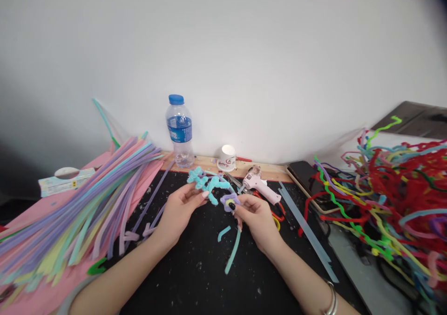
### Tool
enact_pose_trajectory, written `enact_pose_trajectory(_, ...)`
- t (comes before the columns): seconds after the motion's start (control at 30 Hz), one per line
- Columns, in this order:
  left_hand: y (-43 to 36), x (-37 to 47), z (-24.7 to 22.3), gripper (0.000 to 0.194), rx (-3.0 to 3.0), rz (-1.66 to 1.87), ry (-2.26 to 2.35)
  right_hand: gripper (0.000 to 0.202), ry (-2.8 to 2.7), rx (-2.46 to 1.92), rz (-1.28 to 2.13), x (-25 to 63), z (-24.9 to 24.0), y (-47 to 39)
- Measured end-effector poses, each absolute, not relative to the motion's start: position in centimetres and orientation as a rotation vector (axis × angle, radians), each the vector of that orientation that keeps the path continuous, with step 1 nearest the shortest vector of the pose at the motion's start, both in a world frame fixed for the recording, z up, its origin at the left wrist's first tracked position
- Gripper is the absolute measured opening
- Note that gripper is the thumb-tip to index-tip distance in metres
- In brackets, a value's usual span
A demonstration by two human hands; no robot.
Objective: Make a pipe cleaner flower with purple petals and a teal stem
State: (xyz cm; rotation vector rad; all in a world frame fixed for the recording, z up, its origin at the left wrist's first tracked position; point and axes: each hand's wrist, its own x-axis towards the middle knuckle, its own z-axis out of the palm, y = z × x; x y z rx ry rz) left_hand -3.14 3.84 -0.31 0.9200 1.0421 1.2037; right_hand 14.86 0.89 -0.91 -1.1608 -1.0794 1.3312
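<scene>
My right hand (pixel 256 219) pinches a small purple pipe-cleaner flower (pixel 226 200) with a yellow middle, the thumb pressed on its front. Below those fingers a pale green pipe-cleaner stem (pixel 233 254) hangs down. Close by on the left, my left hand (pixel 179 212) has its fingertips closed at a turquoise pipe-cleaner piece (pixel 212 184) with curled, bumpy ends. The left fingers partly hide where they meet it. A short cut turquoise bit (pixel 224 233) lies on the black mat (pixel 195 277) between my wrists.
Pastel pipe cleaners (pixel 94 208) are heaped at left. A water bottle (pixel 181 133) and a paper cup (pixel 227 159) stand by the wall. Behind my right hand lie a pink glue gun (pixel 260 184), red-handled scissors (pixel 281 211) and glue sticks (pixel 307 233). A phone (pixel 305 175) borders tangled pipe cleaners (pixel 398 203).
</scene>
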Motion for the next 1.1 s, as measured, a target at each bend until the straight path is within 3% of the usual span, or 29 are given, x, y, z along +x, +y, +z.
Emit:
enact_pose_trajectory(0.3,3.75,-3.22,-0.52,0.018,1.026,1.170,1.073,0.020,-1.032,-1.161,1.465,14.91,-1.17,0.94)
enact_pose_trajectory(1.1,4.13,-3.70,-0.84,0.027,1.314,0.989,1.050,0.021,-0.934,-1.198,1.592,14.99,-0.61,1.16)
